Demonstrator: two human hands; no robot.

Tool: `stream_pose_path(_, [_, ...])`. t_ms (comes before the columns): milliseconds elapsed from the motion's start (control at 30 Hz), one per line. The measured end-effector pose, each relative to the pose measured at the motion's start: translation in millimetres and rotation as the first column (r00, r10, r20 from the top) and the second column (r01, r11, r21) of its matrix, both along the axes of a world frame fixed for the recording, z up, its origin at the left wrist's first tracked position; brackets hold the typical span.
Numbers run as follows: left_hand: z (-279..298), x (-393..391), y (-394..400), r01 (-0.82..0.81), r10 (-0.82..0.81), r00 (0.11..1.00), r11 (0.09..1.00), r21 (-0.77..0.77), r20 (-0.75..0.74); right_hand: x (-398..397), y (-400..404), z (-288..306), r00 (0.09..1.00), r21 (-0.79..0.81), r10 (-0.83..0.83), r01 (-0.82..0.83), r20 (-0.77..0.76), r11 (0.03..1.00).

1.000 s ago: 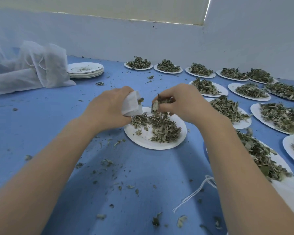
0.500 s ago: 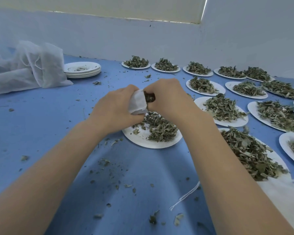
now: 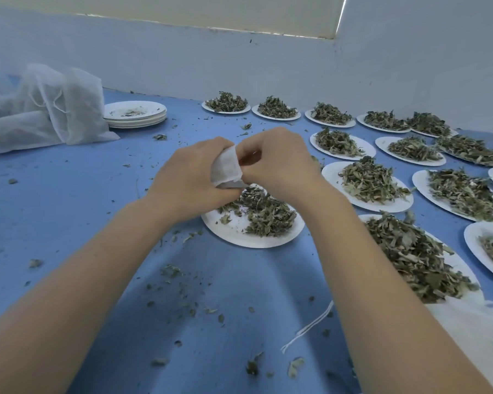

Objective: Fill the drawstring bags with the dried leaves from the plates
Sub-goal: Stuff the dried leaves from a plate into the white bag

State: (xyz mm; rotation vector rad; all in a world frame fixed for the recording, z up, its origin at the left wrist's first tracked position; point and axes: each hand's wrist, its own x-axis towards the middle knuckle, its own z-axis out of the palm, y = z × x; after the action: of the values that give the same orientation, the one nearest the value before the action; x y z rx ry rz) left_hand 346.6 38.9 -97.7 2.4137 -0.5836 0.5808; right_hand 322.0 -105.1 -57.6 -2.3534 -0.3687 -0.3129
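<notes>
Fingers [image 3: 271,155] of 2 hands — gripping drawstring bag [image 3: 225,169]

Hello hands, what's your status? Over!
Left hand grips small white bag. Right hand at its mouth, fingers hidden. Leaf plate underneath. Nothing blocking.

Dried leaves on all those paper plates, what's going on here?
A person is filling a small white drawstring bag with dried leaves. The left hand grips the bag above the nearest plate, which is partly emptied, while the right hand works at the bag's mouth with curled fingers; what it holds is hidden. Many full plates wait to the right, a stack of emptied plates sits far left beside mesh bags, and crumbs litter the blue table.
</notes>
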Motion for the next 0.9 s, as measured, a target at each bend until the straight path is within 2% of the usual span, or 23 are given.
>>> stream_pose_path(67, [-0.9, -1.1, -1.4, 0.008, -0.008, 1.0, 1.0, -0.015, -0.008, 0.6, 5.2, -1.9, 1.0, -0.061, 0.018, -0.016, 0.024, 0.998])
stream_pose_path(100, [-1.6, -0.8, -1.2, 0.01, -0.01, 1.0, 1.0, -0.015, -0.011, -0.1, 3.4, -1.6, 0.998, -0.044, 0.058, -0.059, -0.015, 0.997])
stream_pose_path(200, [-1.3, 1.5, 2.2, -0.013, 0.013, 1.0, 1.0, 0.006, 0.003, -3.5, -13.5, 4.6, 0.968, 0.158, 0.219, -0.199, -0.119, 0.967])
stream_pose_path(267, [-0.6, 2.6, 4.3, -0.031, 0.031, 0.999, 0.999, 0.009, 0.018, -2.9, -24.3, 6.0, 0.977, 0.331, 0.201, -0.165, -0.075, 0.929])
stream_pose_path(300, [-0.1, 2.5, 5.0, -0.03, 0.03, 0.999, 1.0, 0.002, 0.017, -1.2, -27.6, 4.9, 0.991, 0.365, 0.128, -0.102, -0.046, 0.925])
stream_pose_path(367, [1.0, 1.7, 5.0, -0.017, 0.017, 1.0, 1.0, -0.02, -0.001, 3.6, -30.0, 0.5, 0.998, 0.326, -0.024, 0.042, -0.059, 0.945])
stream_pose_path(400, [1.6, 0.9, 4.8, -0.012, 0.012, 1.0, 1.0, -0.028, -0.009, 5.4, -29.2, -1.7, 0.992, 0.304, -0.043, 0.078, -0.121, 0.95])
stream_pose_path(500, [3.0, -0.4, 4.0, 0.005, -0.005, 1.0, 0.999, -0.044, -0.012, 6.7, -25.3, -7.7, 0.93, 0.398, 0.117, 0.033, -0.349, 0.917])
stream_pose_path(567, [2.9, -0.1, 4.1, 0.013, -0.013, 1.0, 0.999, -0.05, -0.007, 5.5, -22.4, -9.2, 0.917, 0.493, 0.201, -0.005, -0.345, 0.87])
stream_pose_path(600, [2.5, 0.2, 4.0, 0.004, -0.004, 1.0, 0.999, -0.042, -0.004, 5.2, -21.9, -9.3, 0.933, 0.509, 0.193, -0.012, -0.305, 0.861])
stream_pose_path(733, [1.6, 1.5, 3.5, -0.041, 0.041, 0.999, 0.999, -0.003, 0.0, 5.8, -24.1, -6.6, 0.992, 0.379, 0.001, 0.047, -0.125, 0.924])
stream_pose_path(833, [1.8, -0.5, 1.6, -0.022, 0.022, 1.0, 1.0, -0.003, 0.005, 3.2, -20.6, -3.7, 0.998, 0.313, 0.003, 0.019, -0.069, 0.949])
stream_pose_path(900, [2.3, -1.6, -0.2, 0.004, -0.003, 1.0, 1.0, -0.006, 0.031, 1.7, -14.8, -1.6, 0.999, 0.184, 0.015, -0.009, -0.036, 0.983])
